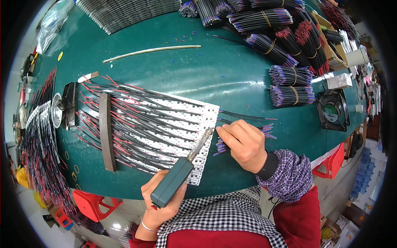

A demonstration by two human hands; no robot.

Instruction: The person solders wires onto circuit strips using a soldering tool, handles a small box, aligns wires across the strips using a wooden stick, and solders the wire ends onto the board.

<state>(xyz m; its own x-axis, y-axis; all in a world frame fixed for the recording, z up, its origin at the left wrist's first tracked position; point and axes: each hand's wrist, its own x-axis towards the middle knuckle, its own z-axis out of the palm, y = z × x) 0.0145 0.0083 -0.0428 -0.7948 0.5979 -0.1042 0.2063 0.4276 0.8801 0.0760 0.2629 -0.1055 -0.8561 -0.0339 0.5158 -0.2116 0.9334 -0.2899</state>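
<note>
My left hand is closed round the green handle of a soldering iron. The iron's metal shaft slants up to the right edge of a white panel of small boards. Fingertips of my right hand are pinched at that edge, close beside the iron's tip; what they grip is too small to make out. Black wires with red ends lie in rows across the panel. A dark flat bar rests over them. Loose blue-tipped wires lie under and beside my right hand.
Banded wire bundles stand at the right and along the back. A small fan is at the right edge. A pale rod lies beyond the panel. Finished-looking wired strips hang over the left edge. Red stools are below.
</note>
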